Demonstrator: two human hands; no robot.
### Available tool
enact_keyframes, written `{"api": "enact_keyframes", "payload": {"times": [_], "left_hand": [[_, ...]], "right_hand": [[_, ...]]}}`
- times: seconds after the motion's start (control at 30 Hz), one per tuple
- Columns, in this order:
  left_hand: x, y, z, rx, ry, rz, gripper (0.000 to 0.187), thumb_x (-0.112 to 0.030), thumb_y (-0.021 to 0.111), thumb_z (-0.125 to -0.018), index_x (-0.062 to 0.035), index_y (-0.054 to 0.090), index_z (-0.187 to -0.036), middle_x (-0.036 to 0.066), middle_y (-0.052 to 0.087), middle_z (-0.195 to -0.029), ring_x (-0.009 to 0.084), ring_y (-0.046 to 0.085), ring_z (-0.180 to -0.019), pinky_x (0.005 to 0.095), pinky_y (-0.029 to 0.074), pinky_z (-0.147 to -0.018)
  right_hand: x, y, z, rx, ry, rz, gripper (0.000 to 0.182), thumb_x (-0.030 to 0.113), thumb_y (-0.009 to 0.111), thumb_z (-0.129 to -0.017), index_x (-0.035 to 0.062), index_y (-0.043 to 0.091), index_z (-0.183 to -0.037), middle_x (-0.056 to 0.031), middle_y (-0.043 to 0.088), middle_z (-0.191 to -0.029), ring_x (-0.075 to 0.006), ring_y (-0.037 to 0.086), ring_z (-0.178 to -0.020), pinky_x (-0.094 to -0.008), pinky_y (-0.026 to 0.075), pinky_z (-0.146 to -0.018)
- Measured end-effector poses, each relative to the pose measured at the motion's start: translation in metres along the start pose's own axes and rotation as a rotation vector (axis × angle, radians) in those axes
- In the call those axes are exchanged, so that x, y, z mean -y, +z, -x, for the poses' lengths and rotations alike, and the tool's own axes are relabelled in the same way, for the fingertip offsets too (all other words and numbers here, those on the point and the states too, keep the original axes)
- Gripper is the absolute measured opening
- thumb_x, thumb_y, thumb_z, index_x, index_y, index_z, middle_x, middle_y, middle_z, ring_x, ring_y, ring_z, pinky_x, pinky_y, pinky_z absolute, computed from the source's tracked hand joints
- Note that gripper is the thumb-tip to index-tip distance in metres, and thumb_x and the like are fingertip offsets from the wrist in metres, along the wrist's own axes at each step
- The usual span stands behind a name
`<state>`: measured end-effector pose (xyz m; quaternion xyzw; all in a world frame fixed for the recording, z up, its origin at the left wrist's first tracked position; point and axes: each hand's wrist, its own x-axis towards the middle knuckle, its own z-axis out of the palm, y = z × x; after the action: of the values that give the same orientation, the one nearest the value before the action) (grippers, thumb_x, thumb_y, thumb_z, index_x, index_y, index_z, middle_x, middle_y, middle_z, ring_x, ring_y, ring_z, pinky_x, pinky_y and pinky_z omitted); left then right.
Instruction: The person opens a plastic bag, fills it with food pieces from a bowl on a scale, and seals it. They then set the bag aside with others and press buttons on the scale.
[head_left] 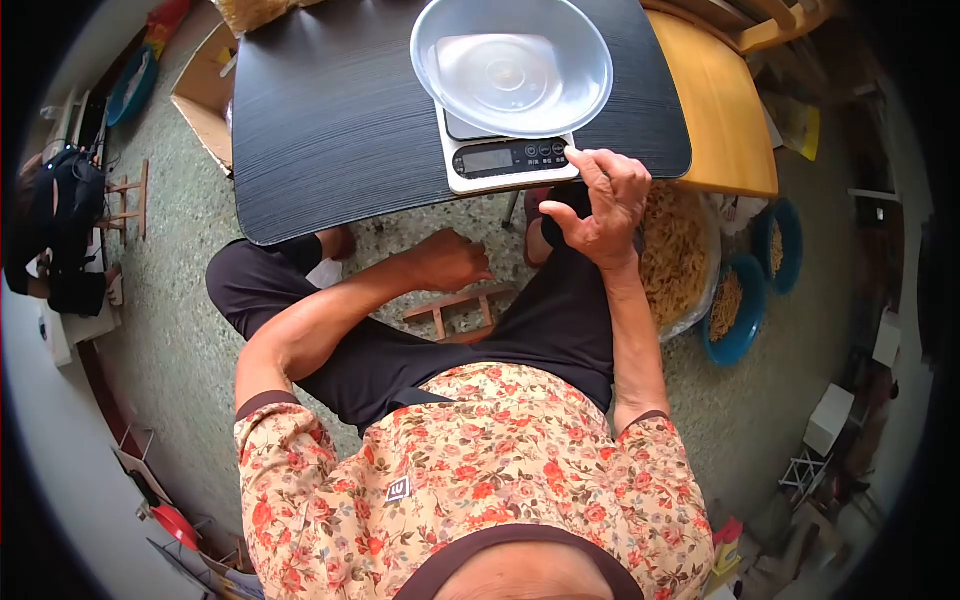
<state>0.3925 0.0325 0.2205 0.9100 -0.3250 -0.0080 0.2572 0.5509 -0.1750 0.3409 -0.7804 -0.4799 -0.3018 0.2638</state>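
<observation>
A clear plastic bowl (510, 70) rests on a white kitchen scale (455, 178) near the front edge of the black table (330, 120). The scale's dark panel, with a small display and round buttons, faces me. My right hand (605, 205) is at the panel's right end, index fingertip on or just over the rightmost button, thumb spread away, nothing held. Over my lap, below the table edge, my left hand (450, 262) has its fingers curled, and whether something is inside is hidden.
A large plastic-lined container of yellowish pieces (675, 250) stands on the floor at right, beside blue basins (738, 310). A wooden table (725, 110) adjoins the black one. An open cardboard box (205, 100) sits at left. A low wooden rack (460, 312) is between my legs.
</observation>
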Motion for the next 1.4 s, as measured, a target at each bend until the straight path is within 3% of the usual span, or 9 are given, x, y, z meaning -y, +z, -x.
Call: {"api": "enact_keyframes", "payload": {"times": [0.13, 0.2, 0.37, 0.57, 0.83, 1.4], "left_hand": [[-0.004, 0.004, 0.003, -0.026, -0.057, 0.044, 0.029, -0.033, 0.064, -0.098, -0.0084, 0.070, -0.084, 0.009, 0.064, -0.079, 0.0300, 0.067, -0.065, 0.0423, 0.054, -0.057], [-0.002, 0.006, 0.003, -0.012, -0.020, 0.051, 0.028, -0.033, 0.065, -0.097, -0.0079, 0.070, -0.084, 0.009, 0.063, -0.079, 0.0301, 0.067, -0.065, 0.0426, 0.054, -0.057], [-0.007, 0.007, 0.000, -0.002, 0.050, 0.049, 0.028, -0.031, 0.065, -0.095, -0.0064, 0.068, -0.082, 0.009, 0.063, -0.078, 0.0301, 0.067, -0.064, 0.0430, 0.055, -0.056], [-0.005, 0.009, -0.002, 0.052, 0.011, 0.032, 0.029, -0.031, 0.064, -0.095, -0.0063, 0.068, -0.080, 0.009, 0.063, -0.078, 0.0290, 0.067, -0.064, 0.0421, 0.055, -0.056], [-0.007, 0.006, -0.002, 0.087, -0.003, 0.063, 0.029, -0.031, 0.064, -0.095, -0.0067, 0.067, -0.080, 0.009, 0.063, -0.082, 0.0286, 0.067, -0.067, 0.0428, 0.054, -0.057], [-0.007, 0.009, -0.002, 0.113, -0.009, 0.024, 0.025, -0.026, 0.064, -0.092, -0.0052, 0.066, -0.078, 0.010, 0.063, -0.081, 0.0286, 0.068, -0.069, 0.0433, 0.054, -0.059]], "right_hand": [[0.002, 0.006, -0.002, 0.061, -0.027, 0.011, 0.065, 0.062, 0.071, -0.088, 0.0078, 0.070, -0.123, -0.0068, 0.060, -0.114, -0.0255, 0.056, -0.106, -0.0418, 0.043, -0.095], [0.000, 0.011, -0.001, -0.002, -0.016, 0.011, 0.065, 0.065, 0.066, -0.090, 0.0102, 0.070, -0.124, -0.0028, 0.059, -0.112, -0.0214, 0.055, -0.102, -0.0412, 0.040, -0.093], [0.001, 0.012, -0.001, 0.015, -0.011, 0.044, 0.065, 0.065, 0.066, -0.090, 0.0098, 0.070, -0.123, -0.0029, 0.059, -0.113, -0.0211, 0.056, -0.103, -0.0412, 0.040, -0.093], [-0.001, 0.015, 0.000, 0.006, 0.049, 0.063, 0.063, 0.062, 0.069, -0.088, 0.0098, 0.070, -0.122, -0.0028, 0.059, -0.111, -0.0214, 0.056, -0.101, -0.0420, 0.040, -0.094], [0.002, 0.015, 0.001, 0.022, -0.013, 0.104, 0.046, 0.053, 0.069, -0.092, 0.0131, 0.075, -0.116, -0.0008, 0.061, -0.107, -0.0203, 0.056, -0.098, -0.0414, 0.042, -0.091], [0.002, 0.011, -0.001, 0.041, -0.034, 0.156, 0.045, 0.053, 0.069, -0.092, 0.0156, 0.077, -0.116, 0.0026, 0.062, -0.103, -0.0182, 0.054, -0.090, -0.0400, 0.039, -0.088]]}}
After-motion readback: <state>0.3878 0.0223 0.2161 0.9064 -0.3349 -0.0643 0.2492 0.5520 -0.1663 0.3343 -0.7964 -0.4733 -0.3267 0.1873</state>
